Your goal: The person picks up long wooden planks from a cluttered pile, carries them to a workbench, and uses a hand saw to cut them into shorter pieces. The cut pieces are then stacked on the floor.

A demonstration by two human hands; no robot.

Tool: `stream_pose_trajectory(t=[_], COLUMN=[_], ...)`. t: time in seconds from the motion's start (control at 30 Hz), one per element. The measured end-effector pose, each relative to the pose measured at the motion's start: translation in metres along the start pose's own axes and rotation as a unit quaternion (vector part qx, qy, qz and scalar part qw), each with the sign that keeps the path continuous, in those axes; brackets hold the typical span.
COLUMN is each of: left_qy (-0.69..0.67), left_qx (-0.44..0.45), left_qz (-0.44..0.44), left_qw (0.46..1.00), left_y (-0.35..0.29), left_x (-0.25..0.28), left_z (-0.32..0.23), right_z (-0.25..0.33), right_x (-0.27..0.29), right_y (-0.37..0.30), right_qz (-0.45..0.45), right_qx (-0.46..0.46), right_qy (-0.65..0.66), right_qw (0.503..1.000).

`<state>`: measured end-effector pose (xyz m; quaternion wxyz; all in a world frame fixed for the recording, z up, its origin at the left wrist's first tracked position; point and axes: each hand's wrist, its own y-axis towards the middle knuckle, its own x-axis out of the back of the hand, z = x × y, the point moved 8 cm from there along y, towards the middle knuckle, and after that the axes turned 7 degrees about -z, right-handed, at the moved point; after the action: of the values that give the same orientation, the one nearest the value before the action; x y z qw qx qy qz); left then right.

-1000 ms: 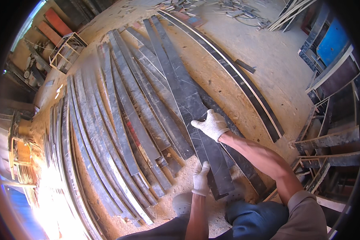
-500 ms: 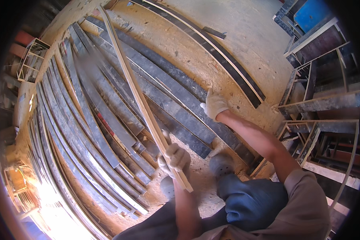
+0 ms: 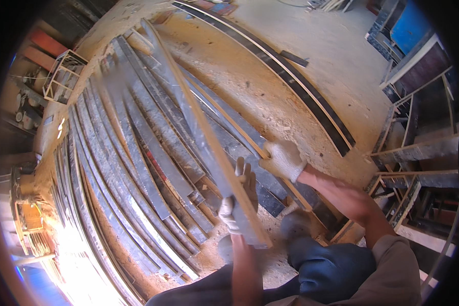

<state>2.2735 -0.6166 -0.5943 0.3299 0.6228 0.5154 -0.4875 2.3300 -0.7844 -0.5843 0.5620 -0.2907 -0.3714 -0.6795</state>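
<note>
Both my hands wear pale work gloves. My left hand (image 3: 228, 215) is wrapped round the near part of a long, dark-faced plank (image 3: 209, 148) with a bare wood edge, its fingers on one side and its thumb on the other. That plank slants away to the far left, raised above the others. To its right, my right hand (image 3: 283, 160) is closed on the edge of a second long plank (image 3: 224, 113), which is tipped up so its narrow wood edge shows. Beneath lie more dark planks (image 3: 160, 122), side by side on the dusty ground.
A separate pair of dark strips (image 3: 290, 76) lies on the right, with a short dark offcut (image 3: 294, 58) beside it. Wooden frames (image 3: 418, 148) stand along the right side, near a blue panel (image 3: 413, 25). A small open frame (image 3: 64, 76) stands at the far left.
My right hand has closed on the edge of a plank and tipped it up. The plank in my left hand has turned, showing its dark face, and moved right in view.
</note>
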Motion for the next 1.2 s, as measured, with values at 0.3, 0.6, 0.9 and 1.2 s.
stream_pose_trajectory(t=[0.3,0.6,0.9,1.2], left_qy=[0.099,0.361,0.756,0.728], left_qx=[0.064,0.007,-0.087,-0.004], left_qz=[-0.230,-0.244,-0.288,-0.415], left_qw=[0.966,0.900,0.581,0.545], left_y=[-0.030,-0.045,-0.170,-0.266], left_x=[0.068,0.013,-0.031,0.031], left_z=[0.014,-0.024,-0.056,-0.012], right_z=[0.031,-0.002,0.104,0.157], right_x=[-0.023,-0.122,-0.152,-0.137], right_y=[-0.009,-0.054,0.002,-0.056], right_qz=[0.018,0.195,0.248,0.278], right_qx=[-0.054,-0.250,-0.338,-0.185], right_qy=[0.249,0.498,0.757,0.599], right_qw=[0.967,0.807,0.501,0.728])
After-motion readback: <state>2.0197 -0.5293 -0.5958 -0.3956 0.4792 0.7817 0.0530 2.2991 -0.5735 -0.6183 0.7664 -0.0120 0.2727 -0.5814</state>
